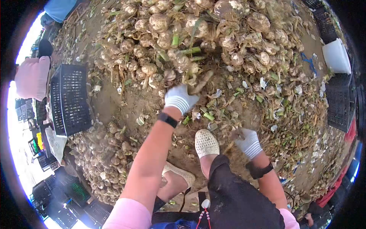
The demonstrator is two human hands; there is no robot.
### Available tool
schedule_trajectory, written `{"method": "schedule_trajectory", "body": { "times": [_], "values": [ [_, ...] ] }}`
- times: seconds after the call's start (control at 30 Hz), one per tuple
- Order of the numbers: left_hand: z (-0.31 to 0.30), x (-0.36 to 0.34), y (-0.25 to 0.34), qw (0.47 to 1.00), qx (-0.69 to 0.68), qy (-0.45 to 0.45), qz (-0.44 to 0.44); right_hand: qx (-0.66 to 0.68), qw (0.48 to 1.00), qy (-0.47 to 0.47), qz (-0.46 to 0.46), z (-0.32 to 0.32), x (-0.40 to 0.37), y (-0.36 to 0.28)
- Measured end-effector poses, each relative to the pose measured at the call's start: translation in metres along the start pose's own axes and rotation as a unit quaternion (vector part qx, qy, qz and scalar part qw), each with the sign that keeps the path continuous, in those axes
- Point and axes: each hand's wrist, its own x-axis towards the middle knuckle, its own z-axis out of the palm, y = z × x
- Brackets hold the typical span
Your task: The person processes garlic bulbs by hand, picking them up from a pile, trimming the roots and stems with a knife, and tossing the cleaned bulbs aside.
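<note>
My left hand (180, 98), in a white striped glove, reaches to the near edge of a big heap of garlic bulbs (160, 23) with soil and stems on them. Its fingers are smeared by motion, right beside a thick pale-brown garlic stem (203, 81). My right hand (247, 143), gloved alike, hangs low over the trimmings, right of my shoe (206, 142). Its fingers curl in, with dark, dirty tips; I cannot tell what they hold. Cut green stem pieces (209, 116) lie between the two hands.
A second garlic pile (101, 160) lies at the lower left, beside a black plastic crate (71, 100). Along the right edge stand a white bucket (337, 56) and another dark crate (340, 101). Leaves and peel (301, 126) litter the soil. A pink cushion-like thing (33, 78) sits at far left.
</note>
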Motion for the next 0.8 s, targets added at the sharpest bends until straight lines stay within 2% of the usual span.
{"method": "schedule_trajectory", "body": {
  "times": [0.03,0.1,0.17,0.23,0.27,0.3,0.37,0.4,0.43,0.47,0.5,0.53,0.57,0.63,0.67,0.7,0.77,0.8],
  "values": [
    [0.018,-0.006,-0.009,1.0,-0.005,0.001,0.006,-0.01,1.0,0.003,-0.014,0.003,-0.001,0.0],
    [0.036,-0.02,-0.013,0.996,-0.04,-0.048,-0.068,-0.035,0.999,-0.007,-0.01,0.0,0.005,-0.021],
    [0.03,-0.045,-0.013,0.995,-0.07,-0.016,-0.076,-0.043,0.999,-0.01,-0.006,-0.005,0.01,-0.041],
    [0.028,-0.062,-0.021,0.992,-0.043,0.119,0.004,-0.035,0.999,-0.021,-0.017,-0.01,0.014,-0.045],
    [0.033,-0.066,-0.028,0.967,-0.102,0.188,0.138,-0.023,1.0,-0.014,0.004,-0.014,0.014,-0.05],
    [0.033,-0.065,-0.031,0.967,-0.103,0.187,0.137,-0.011,1.0,-0.007,0.024,-0.015,0.013,-0.053],
    [0.02,-0.057,-0.029,0.937,0.055,0.105,0.328,-0.035,0.999,-0.004,0.005,-0.004,0.015,-0.036],
    [0.011,-0.053,-0.022,0.946,0.147,-0.005,0.291,-0.035,0.999,-0.003,-0.028,0.001,0.016,-0.034],
    [0.015,-0.038,-0.019,0.945,0.148,-0.002,0.291,-0.035,0.998,-0.001,-0.061,0.003,0.017,-0.034],
    [0.027,-0.016,-0.02,0.96,0.135,-0.04,0.24,-0.032,0.999,-0.038,-0.013,-0.001,0.016,-0.053],
    [0.033,-0.005,-0.019,0.971,0.123,-0.08,0.19,-0.032,0.999,-0.034,-0.013,-0.001,0.018,-0.051],
    [0.022,-0.012,-0.012,0.953,0.163,-0.04,0.252,-0.027,0.999,-0.022,-0.02,0.001,0.018,-0.046],
    [0.019,-0.018,-0.009,0.951,0.167,-0.042,0.255,-0.019,0.999,-0.009,-0.028,0.002,0.018,-0.044],
    [0.019,-0.035,-0.009,0.973,0.067,-0.006,0.22,-0.006,1.0,0.003,0.009,-0.006,0.02,-0.052],
    [0.011,-0.05,-0.005,0.971,-0.027,0.012,0.236,-0.11,0.993,0.009,-0.037,-0.013,0.021,-0.062],
    [0.003,-0.071,-0.001,0.98,-0.147,-0.024,0.13,-0.213,0.973,0.013,-0.083,-0.018,0.02,-0.07],
    [0.02,-0.09,-0.014,0.926,-0.321,0.066,0.188,-0.189,0.976,0.029,-0.108,-0.021,0.019,-0.086],
    [0.023,-0.097,-0.017,0.926,-0.321,0.069,0.184,-0.216,0.97,0.0,-0.107,-0.024,0.021,-0.102]
  ]
}}
